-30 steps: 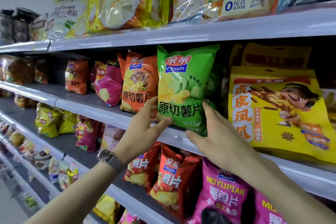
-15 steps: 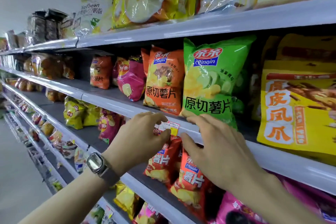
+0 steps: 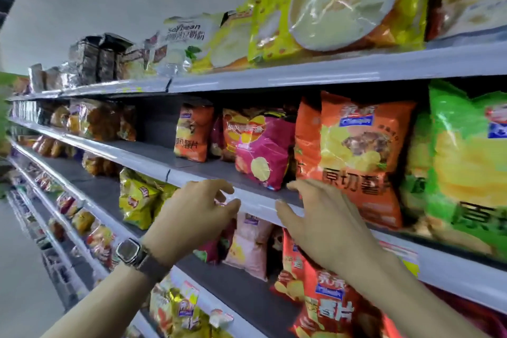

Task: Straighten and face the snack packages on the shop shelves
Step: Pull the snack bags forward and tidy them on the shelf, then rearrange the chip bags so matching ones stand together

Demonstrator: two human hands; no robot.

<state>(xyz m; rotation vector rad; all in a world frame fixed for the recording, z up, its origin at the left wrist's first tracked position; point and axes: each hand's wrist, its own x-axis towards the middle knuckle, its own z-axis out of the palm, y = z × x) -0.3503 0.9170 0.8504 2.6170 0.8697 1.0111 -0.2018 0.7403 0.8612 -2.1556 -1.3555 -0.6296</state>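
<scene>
Hovering at the pale grey metal shelf's [image 3: 258,202] front edge, the left hand [image 3: 197,217] and right hand [image 3: 323,225] are both spreading loosely, gripping nothing. Right fingertips [image 3: 296,186] are overlapping the lower left corner of the upright orange foil crisp bag [image 3: 362,156]; contact unclear. A pink foil crisp bag [image 3: 260,156] is standing just left.

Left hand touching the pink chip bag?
Apart. Head view shows a strip of grey shelf between the left hand and the pink chip bag.

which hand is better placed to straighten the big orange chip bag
Probably the right hand: its fingers overlap the orange bag's lower left corner; the left hand hovers further left, by the shelf edge.
</scene>
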